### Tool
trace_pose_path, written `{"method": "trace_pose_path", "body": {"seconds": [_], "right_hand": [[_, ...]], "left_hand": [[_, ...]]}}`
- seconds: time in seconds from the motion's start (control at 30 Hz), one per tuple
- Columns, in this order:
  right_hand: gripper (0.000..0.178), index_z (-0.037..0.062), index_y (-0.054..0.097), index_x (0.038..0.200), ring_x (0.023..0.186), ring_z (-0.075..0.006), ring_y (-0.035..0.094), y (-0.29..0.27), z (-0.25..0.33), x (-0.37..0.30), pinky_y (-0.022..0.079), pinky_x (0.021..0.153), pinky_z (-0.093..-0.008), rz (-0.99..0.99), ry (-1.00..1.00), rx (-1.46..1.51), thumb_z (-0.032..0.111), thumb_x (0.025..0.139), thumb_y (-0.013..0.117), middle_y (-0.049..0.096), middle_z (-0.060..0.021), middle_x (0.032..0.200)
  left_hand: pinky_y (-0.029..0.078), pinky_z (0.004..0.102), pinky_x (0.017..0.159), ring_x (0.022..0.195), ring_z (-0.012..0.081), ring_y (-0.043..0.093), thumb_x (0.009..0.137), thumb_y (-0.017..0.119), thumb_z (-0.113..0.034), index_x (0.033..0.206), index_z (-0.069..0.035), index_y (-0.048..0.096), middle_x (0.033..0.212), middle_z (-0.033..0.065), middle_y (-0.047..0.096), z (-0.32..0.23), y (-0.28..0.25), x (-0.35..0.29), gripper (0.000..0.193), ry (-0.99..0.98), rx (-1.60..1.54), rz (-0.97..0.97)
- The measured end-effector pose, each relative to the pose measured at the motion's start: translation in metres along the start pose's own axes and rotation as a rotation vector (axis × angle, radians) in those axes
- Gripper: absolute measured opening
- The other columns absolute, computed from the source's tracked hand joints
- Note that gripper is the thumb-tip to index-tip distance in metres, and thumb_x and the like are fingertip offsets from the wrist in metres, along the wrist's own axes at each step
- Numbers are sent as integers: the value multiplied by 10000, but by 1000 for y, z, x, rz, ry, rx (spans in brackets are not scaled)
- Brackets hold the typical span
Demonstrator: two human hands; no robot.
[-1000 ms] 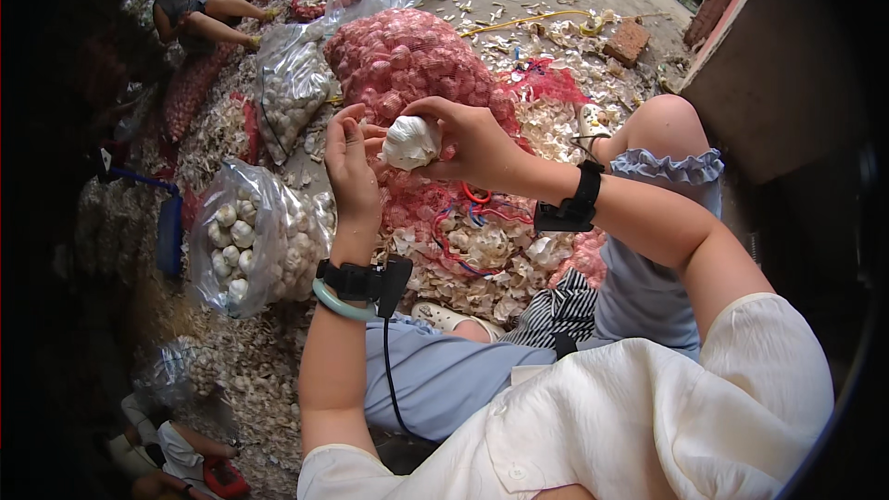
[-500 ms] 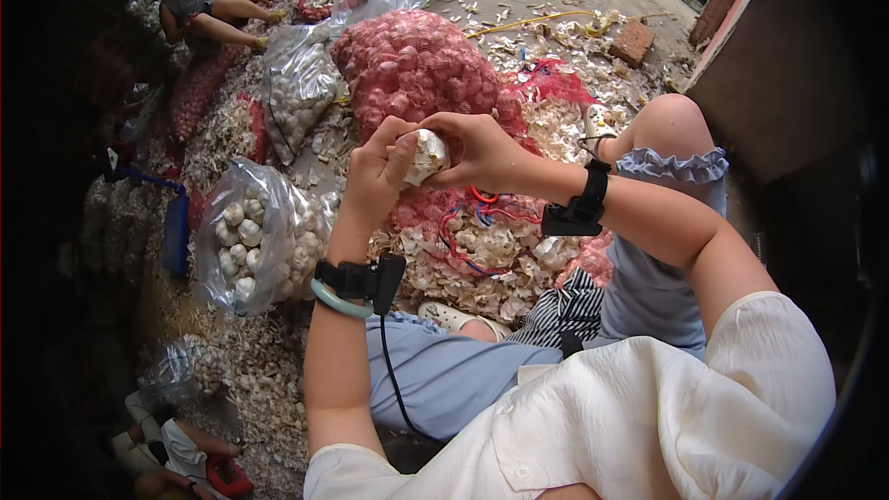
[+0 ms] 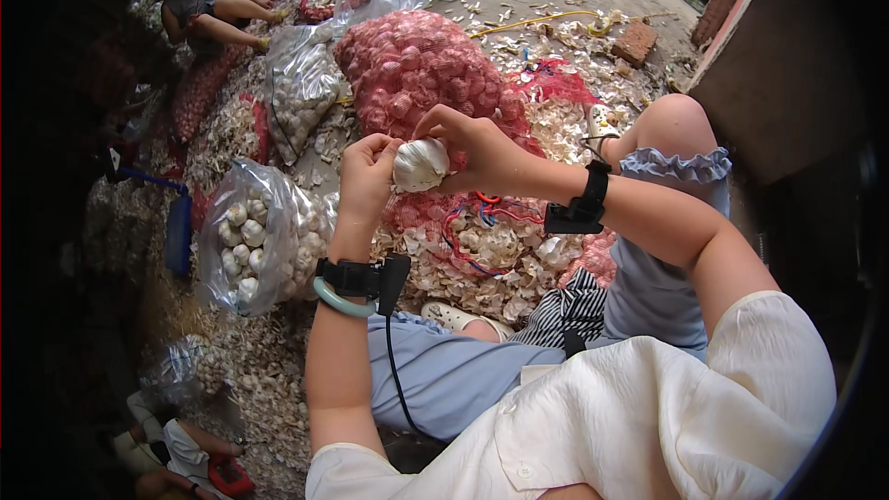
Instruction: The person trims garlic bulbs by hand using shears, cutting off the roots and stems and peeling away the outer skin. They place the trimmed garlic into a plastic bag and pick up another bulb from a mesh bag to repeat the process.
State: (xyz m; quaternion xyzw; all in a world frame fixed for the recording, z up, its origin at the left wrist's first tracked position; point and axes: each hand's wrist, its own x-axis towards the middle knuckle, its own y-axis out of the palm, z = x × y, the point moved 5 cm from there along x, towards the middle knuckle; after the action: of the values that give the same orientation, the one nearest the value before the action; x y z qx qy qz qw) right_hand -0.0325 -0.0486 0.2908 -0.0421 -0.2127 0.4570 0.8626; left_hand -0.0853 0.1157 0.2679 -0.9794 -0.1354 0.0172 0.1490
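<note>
A white garlic bulb [image 3: 421, 166] is up in front of me, between my two hands. My right hand [image 3: 485, 154] grips it from the right, fingers curled over the top and thumb below. At its left side, the fingertips of my left hand [image 3: 367, 172] are pinched together against the edge of the bulb. Whether a bit of skin sits in that pinch is too small to tell. Behind my hands stands a full red mesh sack of garlic [image 3: 417, 69]. To the left, a clear plastic bag [image 3: 269, 264] holds several white bulbs.
Loose garlic skins [image 3: 528, 264] cover the ground before my legs. A blue dustpan-like tool [image 3: 178, 231] stands left of the plastic bag. Farther off are a brick [image 3: 634, 43], a yellow cord [image 3: 537, 22] and a seated person [image 3: 213, 9]. Another person's limbs [image 3: 190, 440] show at lower left.
The garlic bulb has turned, and more of its smooth white side shows. My left hand has shifted a little left and down, from around the bulb to a pinch at its edge.
</note>
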Motion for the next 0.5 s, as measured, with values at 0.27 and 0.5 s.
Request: {"method": "trace_pose_path", "body": {"seconds": [0.27,0.5], "right_hand": [[566,82,544,1129,813,-189,626,-10,4,5,502,711,-320,-185,-171,-156,13,613,767,645,-124,1001],[474,48,577,1074,899,-254,645,-10,0,-4,517,740,-347,-270,-15,-85,-2,636,750,648,-128,982]], "left_hand": [[488,268,669,800,132,622,955,513,-323,1069,4,627,838,69,659,-13,-10,-2,364,179,83,-213],[433,211,536,630,29,527,974,481,-319,1024,-12,647,712,16,612,-40,26,-18,353,241,208,-149]]}}
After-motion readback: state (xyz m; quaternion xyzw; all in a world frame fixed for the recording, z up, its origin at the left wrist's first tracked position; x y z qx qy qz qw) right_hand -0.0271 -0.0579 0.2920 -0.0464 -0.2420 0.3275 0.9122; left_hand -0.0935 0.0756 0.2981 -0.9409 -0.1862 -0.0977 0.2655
